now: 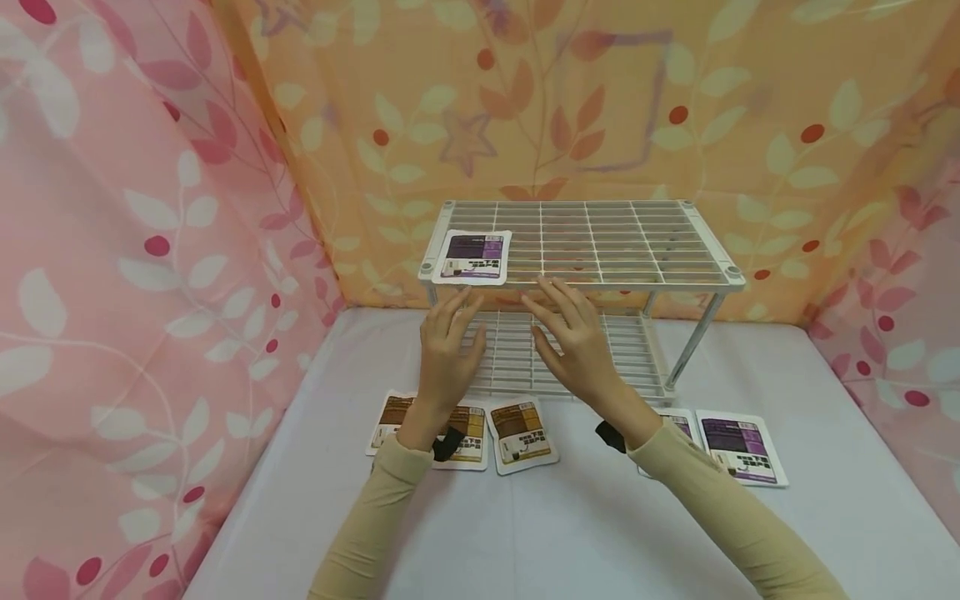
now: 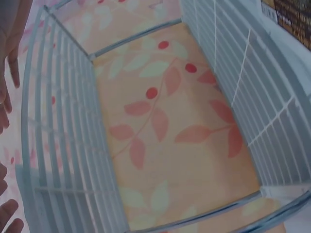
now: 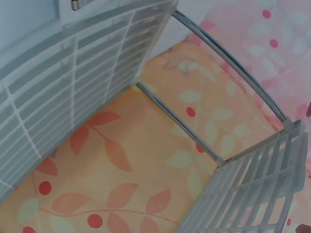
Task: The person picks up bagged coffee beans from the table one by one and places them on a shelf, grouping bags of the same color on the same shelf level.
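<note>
Your left hand (image 1: 447, 354) and right hand (image 1: 577, 343) are empty, fingers loosely extended. Flat, white-edged purple packet (image 1: 475, 254) lies on the white wire rack (image 1: 637, 287), top front-left corner, just beyond your left hand, the nearer one; contact unclear. Long axis: can't tell, near-square.

You wear sleeves (image 1: 367, 517) of soft, matt cloth, low in the frame. Near centre, you face a rack (image 1: 600, 286) with smooth, coated-looking bars and glossy metal legs (image 1: 697, 342). The packet (image 1: 474, 258) just above centre looks like smooth plastic. Your table cover (image 1: 517, 533) appears matt cloth; the backdrop (image 1: 337, 100) up top, smooth printed fabric.
</note>
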Demonstrator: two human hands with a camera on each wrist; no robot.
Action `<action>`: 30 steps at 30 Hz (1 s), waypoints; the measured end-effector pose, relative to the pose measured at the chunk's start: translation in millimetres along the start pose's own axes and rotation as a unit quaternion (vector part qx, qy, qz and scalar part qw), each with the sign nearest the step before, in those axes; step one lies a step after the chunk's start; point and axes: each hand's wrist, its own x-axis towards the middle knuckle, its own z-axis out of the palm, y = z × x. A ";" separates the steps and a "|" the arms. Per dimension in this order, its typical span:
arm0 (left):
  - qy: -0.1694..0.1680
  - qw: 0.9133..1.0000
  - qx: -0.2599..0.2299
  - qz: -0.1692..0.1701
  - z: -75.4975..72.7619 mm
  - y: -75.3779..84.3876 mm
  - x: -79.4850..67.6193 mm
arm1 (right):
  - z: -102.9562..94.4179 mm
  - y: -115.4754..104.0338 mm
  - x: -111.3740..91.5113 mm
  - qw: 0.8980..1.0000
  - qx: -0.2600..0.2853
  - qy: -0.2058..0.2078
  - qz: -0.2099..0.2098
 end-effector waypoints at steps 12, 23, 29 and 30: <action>-0.076 0.996 -0.007 0.051 25.0 22.1 -23.5 | -11.7 16.4 -46.5 0.999 -0.011 -0.034 0.023; -0.175 0.984 0.009 0.035 44.9 37.6 -43.2 | -21.6 31.2 -83.5 0.993 -0.021 -0.099 0.067; -0.220 0.975 -0.009 0.003 48.9 45.6 -52.8 | -26.6 40.0 -108.2 0.987 -0.035 -0.128 0.087; -0.227 0.974 -0.012 -0.003 49.3 46.6 -54.3 | -27.3 41.5 -112.0 0.987 -0.037 -0.130 0.089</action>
